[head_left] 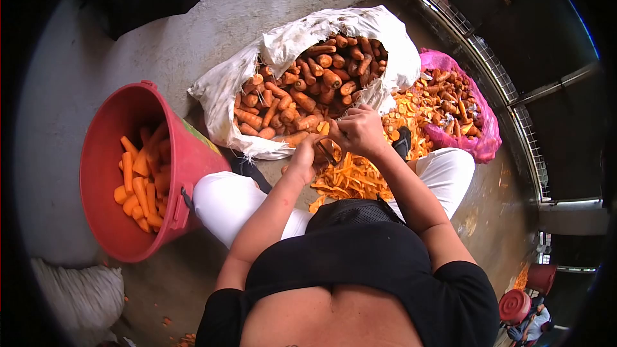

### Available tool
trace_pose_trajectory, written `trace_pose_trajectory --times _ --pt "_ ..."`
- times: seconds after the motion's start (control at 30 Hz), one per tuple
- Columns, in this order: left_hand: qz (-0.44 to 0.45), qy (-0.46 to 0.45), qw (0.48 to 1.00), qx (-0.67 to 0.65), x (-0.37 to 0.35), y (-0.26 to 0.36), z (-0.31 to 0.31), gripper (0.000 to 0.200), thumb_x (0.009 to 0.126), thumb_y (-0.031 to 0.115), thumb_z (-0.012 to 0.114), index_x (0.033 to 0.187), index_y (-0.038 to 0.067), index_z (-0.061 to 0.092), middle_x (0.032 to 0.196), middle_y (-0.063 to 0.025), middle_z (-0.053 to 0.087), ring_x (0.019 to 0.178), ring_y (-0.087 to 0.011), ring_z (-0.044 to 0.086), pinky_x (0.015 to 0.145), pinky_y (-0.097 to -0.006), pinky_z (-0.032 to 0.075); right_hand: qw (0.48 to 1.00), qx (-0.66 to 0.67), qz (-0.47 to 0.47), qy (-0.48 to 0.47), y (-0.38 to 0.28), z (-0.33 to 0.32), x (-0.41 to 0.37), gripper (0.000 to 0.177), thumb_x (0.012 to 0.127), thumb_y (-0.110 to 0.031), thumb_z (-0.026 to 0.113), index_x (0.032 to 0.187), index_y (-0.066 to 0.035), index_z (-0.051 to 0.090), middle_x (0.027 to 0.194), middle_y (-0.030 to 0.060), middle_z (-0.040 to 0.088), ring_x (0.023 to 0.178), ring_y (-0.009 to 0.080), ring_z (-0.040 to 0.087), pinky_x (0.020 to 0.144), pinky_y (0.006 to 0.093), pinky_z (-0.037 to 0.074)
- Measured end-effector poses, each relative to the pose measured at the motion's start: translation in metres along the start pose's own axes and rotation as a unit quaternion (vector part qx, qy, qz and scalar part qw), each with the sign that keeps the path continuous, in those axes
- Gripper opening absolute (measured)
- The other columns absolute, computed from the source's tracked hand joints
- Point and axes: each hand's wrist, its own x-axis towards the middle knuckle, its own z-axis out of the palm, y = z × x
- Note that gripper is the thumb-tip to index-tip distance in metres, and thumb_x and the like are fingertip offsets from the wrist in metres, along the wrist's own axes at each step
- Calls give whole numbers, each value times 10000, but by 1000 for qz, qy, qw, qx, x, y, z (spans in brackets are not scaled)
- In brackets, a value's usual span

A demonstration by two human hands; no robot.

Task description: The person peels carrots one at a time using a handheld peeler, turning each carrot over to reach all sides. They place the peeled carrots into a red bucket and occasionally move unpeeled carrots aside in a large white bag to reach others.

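Note:
My left hand [304,159] is closed in front of the sack, its fingers curled round a carrot that is mostly hidden. Close beside it, my right hand [361,131] is a fist on a small dark tool [328,148]; its kind I cannot tell. Just beyond both hands lies a white sack [222,93], open and full of unpeeled carrots [301,97]. Below the hands, orange peelings [352,178] are heaped on the floor between my legs.
At left a red bucket [199,160] holds peeled carrots [143,186]. A pink sack [493,130] of carrot scraps stands at right, with cut orange pieces [403,114] beside it. A pale sack [80,292] lies lower left. A person [536,322] and red containers [515,306] are at lower right.

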Motion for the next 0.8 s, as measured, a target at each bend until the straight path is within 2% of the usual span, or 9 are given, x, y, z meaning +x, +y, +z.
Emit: trace_pose_trajectory --times 0.1,0.2,0.3,0.43,0.5,0.57,0.67,0.77,0.8 --pt "-5 36 999 5 -6 0 5 312 923 354 440 992 101 610 765 -30 639 636 -160 620 560 -325 492 999 19 9 -25 1 1 -1 331 764 -171 653 465 -107 530 456 20 501 466 206 494 527 345 402" --pt "34 2 999 -14 -22 5 21 315 927 363 436 1016 105 593 762 -20 633 611 -133 602 530 -281 467 999 34 14 -20 7 4 -4 350 800 -189 626 462 -125 558 437 9 497 446 178 492 529 331 415" --pt "75 -107 990 58 -16 2 3 318 940 336 408 1080 98 566 764 -15 626 597 -105 579 511 -234 443 994 33 98 -34 19 9 -8 300 802 -225 604 516 -155 664 420 15 483 438 188 489 567 337 444" --pt "34 -95 991 86 -31 1 17 330 955 283 372 1139 63 536 805 -36 625 587 -100 564 505 -214 447 985 -70 151 -37 63 -1 -12 396 862 -277 557 498 -152 655 429 -27 537 420 147 527 646 318 509" --pt "46 -121 990 53 -31 -3 22 338 957 269 362 1145 46 532 829 -51 626 585 -107 565 508 -222 458 980 -153 107 -73 87 0 -22 457 870 -338 526 476 -129 628 419 3 529 400 177 537 649 336 515" --pt "41 -135 989 45 -29 2 19 358 956 291 380 1152 28 524 846 -76 622 628 -122 588 518 -232 474 950 -198 211 -119 113 6 -41 420 835 -356 552 499 -115 629 485 56 571 496 229 581 645 357 485" --pt "23 -137 990 0 -19 5 9 383 961 335 399 1168 35 516 841 -93 616 682 -140 612 520 -245 481 921 -216 316 -72 118 -3 -60 494 872 -417 482 546 -95 666 464 80 559 449 252 571 598 364 493" --pt "8 -157 987 -39 -17 12 11 408 958 382 416 1160 44 524 839 -96 616 676 -149 613 513 -251 478 888 -122 438 -71 117 -5 -70 484 871 -424 480 601 -83 692 481 99 569 469 265 581 534 380 468" --pt "0 -148 988 -48 -13 11 10 432 955 412 422 1154 45 531 836 -96 615 668 -157 605 502 -258 465 897 -97 427 -53 110 -5 -69 491 875 -436 478 627 -76 701 462 97 552 446 253 571 496 371 456"
